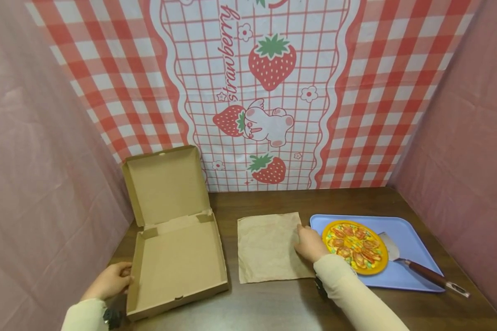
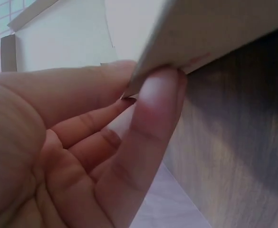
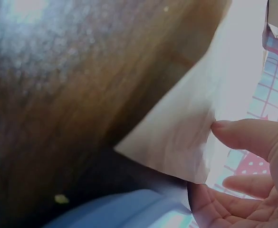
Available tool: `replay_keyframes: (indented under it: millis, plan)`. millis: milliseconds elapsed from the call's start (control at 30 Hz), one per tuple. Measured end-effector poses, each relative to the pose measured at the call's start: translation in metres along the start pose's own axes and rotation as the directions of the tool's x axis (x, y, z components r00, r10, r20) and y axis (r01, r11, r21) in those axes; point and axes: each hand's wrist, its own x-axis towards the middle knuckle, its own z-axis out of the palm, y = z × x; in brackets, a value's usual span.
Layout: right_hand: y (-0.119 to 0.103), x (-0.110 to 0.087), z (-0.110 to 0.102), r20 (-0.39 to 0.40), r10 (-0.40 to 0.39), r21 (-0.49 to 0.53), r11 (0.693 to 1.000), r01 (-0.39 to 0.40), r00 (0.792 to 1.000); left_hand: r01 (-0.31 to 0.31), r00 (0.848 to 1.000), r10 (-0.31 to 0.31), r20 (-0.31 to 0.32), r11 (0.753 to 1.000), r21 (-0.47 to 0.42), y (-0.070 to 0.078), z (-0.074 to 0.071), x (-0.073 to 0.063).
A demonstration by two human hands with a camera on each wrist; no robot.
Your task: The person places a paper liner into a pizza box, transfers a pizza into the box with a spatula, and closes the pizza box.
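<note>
Beyond the back edge of the tabletop (image 1: 257, 301), saw a strawberry-printed cloth (image 1: 306, 119) hanging upright with red-checked sides, and pink curtains (image 1: 62, 161) flanking it left and right. Toward the tabletop's left edge, found an open cardboard box (image 1: 180, 262), with its lid (image 1: 165, 186) standing up at the back. Near the tabletop's right edge, noted a blue tray (image 1: 416, 241) lying flat. Between box and tray, found a sheet of brown paper (image 1: 267, 250), slightly creased. On the tray's left half, saw a round pizza (image 1: 355, 248) with a yellow rim. Just right of it, made out a spatula (image 1: 424, 272), its brown handle running out past the tray's near right corner; could not tell its blade as touching the pizza or tucked partly beneath. At the box's left wall, saw the left hand (image 1: 109, 280) with thumb and fingers clamped on the cardboard, on opposite faces. At the paper's right edge, near the tray, saw the right hand (image 1: 310, 243) touching the sheet, thumb and fingertips apart in the wrist view; could not tell whether pinching it.
</note>
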Motion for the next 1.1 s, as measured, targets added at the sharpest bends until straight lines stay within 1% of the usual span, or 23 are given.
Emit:
replay_keyframes:
  millis: [167,400,500,567,667,733,900,1000,1100]
  plan:
    - [0.001,0.001,0.0,0.022,0.016,-0.001,1.0,-0.016,1.0,0.003,1.0,-0.003,0.003,1.0,-0.011,-0.001,0.003,-0.001]
    - [0.004,0.001,0.001,0.0,0.018,0.007,1.0,-0.018,1.0,-0.014,1.0,0.014,-0.002,0.999,-0.038,-0.004,0.007,-0.002]
    - [0.005,0.002,0.002,-0.013,0.014,0.02,1.0,-0.014,1.0,-0.005,1.0,0.004,-0.017,1.0,-0.03,-0.004,0.01,-0.003]
    - [0.006,0.003,0.003,-0.02,0.02,0.047,0.999,-0.019,1.0,0.0,1.0,-0.001,-0.023,1.0,-0.02,-0.004,0.012,-0.005]
    - [0.007,0.005,0.002,-0.03,0.039,0.105,0.994,-0.035,0.999,0.015,0.999,-0.015,-0.04,1.0,0.001,-0.003,0.014,-0.007]
    - [0.007,0.005,0.001,-0.031,0.061,0.144,0.988,-0.056,0.998,0.015,0.999,-0.014,-0.051,1.0,0.016,-0.002,0.016,-0.009]
    - [0.008,0.006,-0.001,-0.047,0.085,0.201,0.977,-0.074,0.995,0.023,0.997,-0.019,-0.077,0.998,0.057,0.0,0.02,-0.009]
    - [0.009,0.006,-0.003,-0.059,0.08,0.237,0.969,-0.064,0.995,0.014,0.994,0.0,-0.105,0.991,0.132,-0.001,0.02,-0.008]
    - [0.01,0.005,-0.004,-0.071,0.09,0.266,0.962,-0.068,0.993,0.012,0.992,0.012,-0.128,0.982,0.188,-0.003,0.021,-0.007]
